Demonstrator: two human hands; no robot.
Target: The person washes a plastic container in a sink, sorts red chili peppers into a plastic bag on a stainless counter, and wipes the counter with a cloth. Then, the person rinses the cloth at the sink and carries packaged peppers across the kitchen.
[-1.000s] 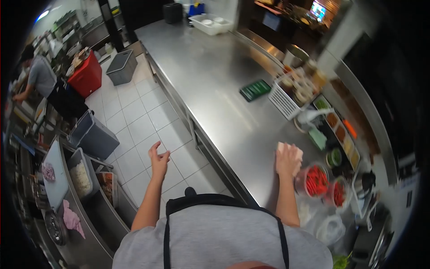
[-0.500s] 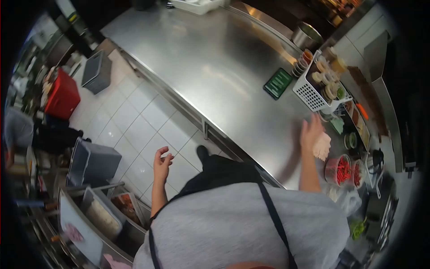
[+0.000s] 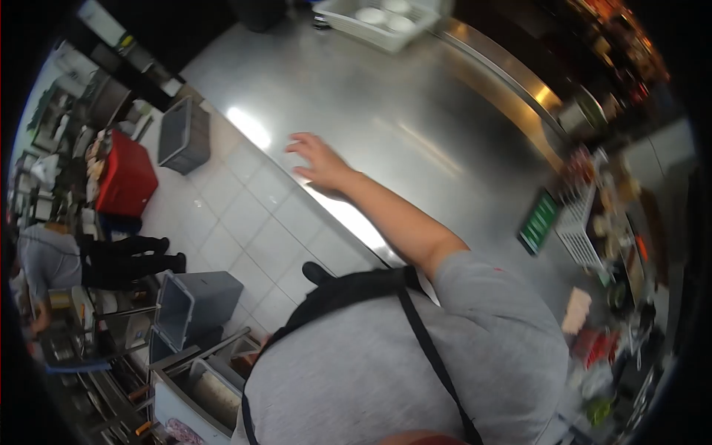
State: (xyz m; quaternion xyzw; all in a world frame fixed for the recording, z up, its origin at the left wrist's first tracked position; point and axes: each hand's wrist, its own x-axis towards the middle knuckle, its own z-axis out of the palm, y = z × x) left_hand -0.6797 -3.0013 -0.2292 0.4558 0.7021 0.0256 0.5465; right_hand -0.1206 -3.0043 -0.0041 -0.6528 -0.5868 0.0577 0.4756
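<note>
My right hand [image 3: 319, 161] is stretched out over the near-left edge of the steel table [image 3: 415, 178], its fingers apart and nothing in them. My left hand is hidden behind my body. A pale pink cloth [image 3: 576, 311] lies on the table at the right, away from both hands. Above it on the same table are a phone with a green screen [image 3: 538, 222] and a white basket [image 3: 581, 230] of small containers. Red items in clear tubs [image 3: 595, 347] stand just below the cloth, partly blurred.
A co-worker [image 3: 55, 256] stands at the far left beside a counter. On the tiled floor are a red bin [image 3: 127, 178], a grey lidded bin [image 3: 185, 135] and an open grey bin [image 3: 194, 308]. A white tray [image 3: 378, 33] with round white items is at the table's far end.
My right hand has let go of the pink cloth and swung left across the table to its edge. My left hand has dropped out of sight. The view has turned.
</note>
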